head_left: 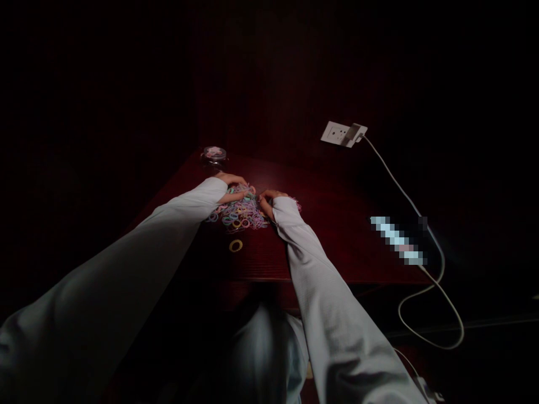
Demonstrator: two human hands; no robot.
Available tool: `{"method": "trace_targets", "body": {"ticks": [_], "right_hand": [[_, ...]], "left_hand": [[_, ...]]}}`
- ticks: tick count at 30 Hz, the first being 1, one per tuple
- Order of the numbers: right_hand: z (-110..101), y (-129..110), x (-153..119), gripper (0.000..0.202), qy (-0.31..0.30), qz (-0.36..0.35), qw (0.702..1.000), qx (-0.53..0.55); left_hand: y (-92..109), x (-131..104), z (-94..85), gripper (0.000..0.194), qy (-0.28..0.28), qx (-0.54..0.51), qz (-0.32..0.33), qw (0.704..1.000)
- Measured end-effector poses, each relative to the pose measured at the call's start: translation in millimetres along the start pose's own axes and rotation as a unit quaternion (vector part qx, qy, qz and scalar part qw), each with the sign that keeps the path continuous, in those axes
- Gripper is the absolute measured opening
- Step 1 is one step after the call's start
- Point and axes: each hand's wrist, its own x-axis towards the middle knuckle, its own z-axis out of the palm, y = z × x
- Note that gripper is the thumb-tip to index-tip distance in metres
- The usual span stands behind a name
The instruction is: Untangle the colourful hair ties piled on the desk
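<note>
A heap of small pastel hair ties, in purple, pink, yellow and mint, lies on the dark red table. My left hand reaches over the heap's left and far side, its fingers and thumb closing around some hair ties. Just right of it, my right hand is bent at the heap's right edge with fingertips pinched together. What sits between those fingertips is too small and dim to make out. One yellow hair tie lies apart, nearer the table's front edge.
A round clear container with pinkish contents stands at the table's far left. On the wall, a socket holds a charger. Its white cable loops down beside a pixelated device at right. Surroundings are very dark.
</note>
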Motion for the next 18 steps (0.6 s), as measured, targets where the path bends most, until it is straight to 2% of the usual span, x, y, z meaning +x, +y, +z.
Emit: {"method": "trace_targets", "body": {"ticks": [4,8,14,18], "right_hand": [[1,0,0,0.025,-0.001,-0.006,1.0,0.014],[3,4,1,0.018,0.006,-0.033,0.999,0.031],[11,15,6,0.023,-0.018,-0.075,0.995,0.056],[16,20,9,0.012,-0.012,-0.089,0.993,0.081]], "left_hand": [[-1,3,1.9,0.039,0.023,-0.006,-0.006,1.0],[-9,6,9.3,0.038,0.021,0.005,-0.003,1.0],[-11,3,6.5,0.042,-0.034,0.048,0.012,0.998],[-8,2,3.0,0.041,-0.044,0.05,0.031,0.997]]}}
